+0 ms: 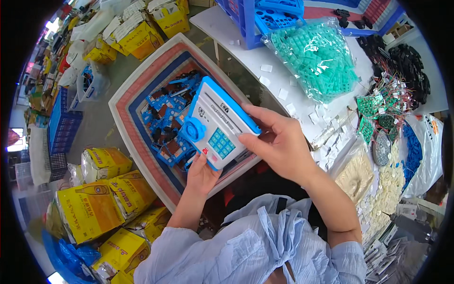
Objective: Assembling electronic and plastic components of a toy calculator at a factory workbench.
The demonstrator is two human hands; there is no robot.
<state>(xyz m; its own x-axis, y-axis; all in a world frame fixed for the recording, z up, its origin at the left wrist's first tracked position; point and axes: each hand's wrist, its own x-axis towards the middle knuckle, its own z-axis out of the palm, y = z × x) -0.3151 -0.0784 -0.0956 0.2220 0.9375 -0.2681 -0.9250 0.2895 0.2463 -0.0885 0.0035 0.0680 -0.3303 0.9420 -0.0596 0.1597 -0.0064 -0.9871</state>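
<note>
Both hands hold a white and blue toy safe panel (213, 118) tilted above a large bin. On its face are a blue dial (193, 129), a keypad with light-blue keys (222, 143) and a slot. My left hand (201, 177) grips its lower left edge, fingers partly hidden under it. My right hand (279, 139) pinches its right edge, thumb on the front and fingers along the far side. Below, the striped bin (124, 90) holds a heap of blue plastic parts (163, 109) with brown and black pieces. The panel's underside is hidden.
On the white table (227, 28) at right lie a bag of green parts (314, 59), white paper bits, wired circuit boards (378, 106) and many cream pieces (383, 189). A screwdriver-like dark tool (411, 227) lies at far right. Yellow cartons (92, 203) are stacked at left.
</note>
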